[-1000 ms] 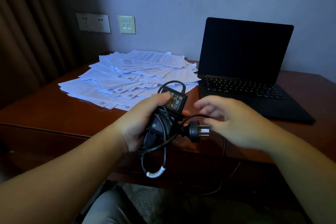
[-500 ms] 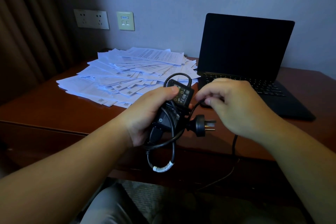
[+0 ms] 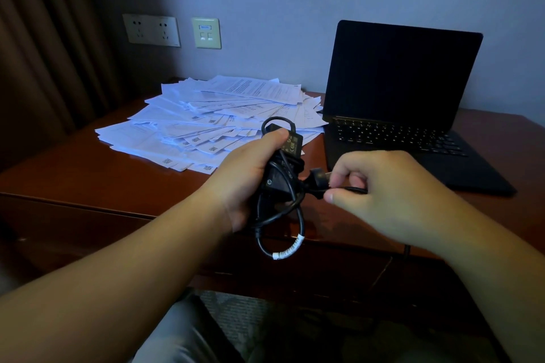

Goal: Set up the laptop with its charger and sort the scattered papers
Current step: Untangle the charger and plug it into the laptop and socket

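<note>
My left hand (image 3: 246, 174) grips the black charger brick (image 3: 284, 166) with its cable coiled around it; a loop with a white label (image 3: 287, 250) hangs below. My right hand (image 3: 380, 188) pinches the charger's cable (image 3: 352, 189) right beside the wall plug (image 3: 317, 181), over the desk's front edge. An open black laptop (image 3: 404, 115) with a dark screen stands at the right of the desk. Scattered white papers (image 3: 212, 124) lie spread in a loose heap to its left.
The brown wooden desk (image 3: 88, 177) stands against a grey wall. A double power socket (image 3: 152, 30) and a data socket plate (image 3: 206, 33) sit on the wall above the papers. A dark curtain (image 3: 44, 53) hangs at the left. My lap shows below the desk edge.
My right hand closed from spread fingers into a pinch on the cable by the plug. Both hands and the charger rose slightly toward the desk.
</note>
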A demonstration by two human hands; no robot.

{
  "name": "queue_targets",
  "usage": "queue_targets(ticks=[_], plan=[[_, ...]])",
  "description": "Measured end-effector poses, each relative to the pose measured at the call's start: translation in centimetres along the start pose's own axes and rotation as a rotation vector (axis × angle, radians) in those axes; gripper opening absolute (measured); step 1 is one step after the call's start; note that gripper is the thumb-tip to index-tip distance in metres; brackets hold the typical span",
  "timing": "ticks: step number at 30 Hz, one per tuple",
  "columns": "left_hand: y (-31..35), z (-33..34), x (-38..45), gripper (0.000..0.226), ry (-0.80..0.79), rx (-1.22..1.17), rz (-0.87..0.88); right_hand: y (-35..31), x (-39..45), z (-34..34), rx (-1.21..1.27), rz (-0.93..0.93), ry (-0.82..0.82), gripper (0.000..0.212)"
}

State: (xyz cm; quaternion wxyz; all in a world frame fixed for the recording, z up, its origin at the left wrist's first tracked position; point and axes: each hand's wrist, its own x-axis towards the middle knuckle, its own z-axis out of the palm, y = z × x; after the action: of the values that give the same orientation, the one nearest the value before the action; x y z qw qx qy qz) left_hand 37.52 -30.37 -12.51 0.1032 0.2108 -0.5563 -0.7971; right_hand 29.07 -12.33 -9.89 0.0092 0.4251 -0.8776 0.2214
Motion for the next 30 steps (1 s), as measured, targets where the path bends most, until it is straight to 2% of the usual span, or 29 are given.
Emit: queue_targets(ticks=[3, 7, 12, 15, 18, 23, 27, 30], plan=[[0.0, 0.2, 0.1, 0.037, 0.02, 0.003, 0.013, -0.4, -0.4, 0.1, -0.146, -0.021, -0.007, 0.029], [-0.3, 0.2, 0.3, 0.033, 0.044, 0.011, 0.049, -0.4, -0.7, 0.8, -0.239, -0.094, 0.03, 0.03], [-0.3, 0.0, 0.4, 0.044, 0.057, 0.027, 0.056, 0.4, -1.0, 1.0, 0.01, -0.175, 0.003, 0.025], [-0.3, -0.3, 0.5, 0.067, 0.053, 0.051, 0.056, 0.5, -1.1, 0.9, 0.173, -0.228, 0.003, 0.021], [-0.4, -0.4, 0.6, 0.093, 0.059, 0.056, 0.064, 0.8, -1.1, 0.9, 0.251, -0.247, 0.042, 0.017], [-0.5, -0.9, 0.7, 0.102, 0.037, 0.083, 0.057, 1.0, -1.0, 0.8, 0.298, -0.253, 0.142, 0.02], [-0.4, -1.1, 0.4, 0.09, 0.016, 0.145, 0.037, 1.6, -0.6, 0.7, 0.307, -0.226, 0.295, 0.011], [-0.2, -1.0, -0.1, 0.065, -0.014, 0.224, 0.004, 2.0, -0.4, 0.5, 0.29, -0.214, 0.339, 0.013]])
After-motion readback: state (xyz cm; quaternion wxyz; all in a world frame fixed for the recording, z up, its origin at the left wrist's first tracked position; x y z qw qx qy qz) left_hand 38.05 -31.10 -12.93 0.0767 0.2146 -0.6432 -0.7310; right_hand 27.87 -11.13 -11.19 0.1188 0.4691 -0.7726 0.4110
